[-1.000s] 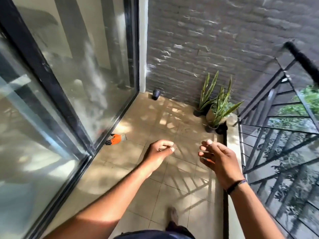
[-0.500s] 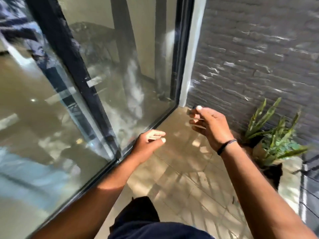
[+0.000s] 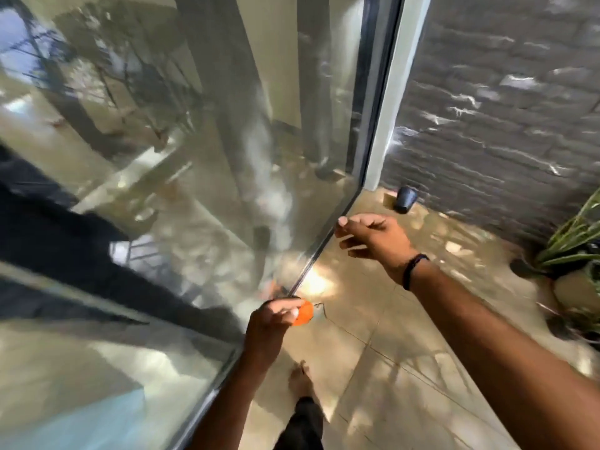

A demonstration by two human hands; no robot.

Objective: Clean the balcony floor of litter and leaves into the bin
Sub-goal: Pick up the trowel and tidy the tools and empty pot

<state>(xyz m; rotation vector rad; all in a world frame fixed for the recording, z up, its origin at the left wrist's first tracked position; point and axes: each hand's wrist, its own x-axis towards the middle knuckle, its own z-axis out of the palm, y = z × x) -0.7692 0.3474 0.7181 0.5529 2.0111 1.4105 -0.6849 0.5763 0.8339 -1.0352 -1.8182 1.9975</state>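
Low in the middle of the frame, an orange wrapper (image 3: 305, 315) with a silvery end lies on the tiled balcony floor (image 3: 406, 345), right against the bottom track of the glass sliding door (image 3: 201, 151). The left hand (image 3: 271, 323) is over it, its fingers (image 3: 285, 311) curled downward and covering the wrapper's left part; motion blur makes it impossible to tell whether they are clamped on the wrapper or only just meeting it. The right hand (image 3: 373, 241) hangs in the air above the floor in the centre of the frame, fingers loosely bent and together, holding nothing. A dark band (image 3: 414, 269) circles that wrist.

As for containers, a small dark cup-like object (image 3: 405, 199) sits tilted on the floor at the foot of the grey brick wall (image 3: 503, 108), upper right of centre; what it holds cannot be seen. At the right edge, potted plants (image 3: 571, 241) with long striped leaves stand in dark and pale pots, cut off by the frame border, their soil out of sight.

A bare foot (image 3: 300, 380) and a dark trouser leg show at the bottom centre. The glass is full of smeared reflections, so what lies behind it is hard to make out.
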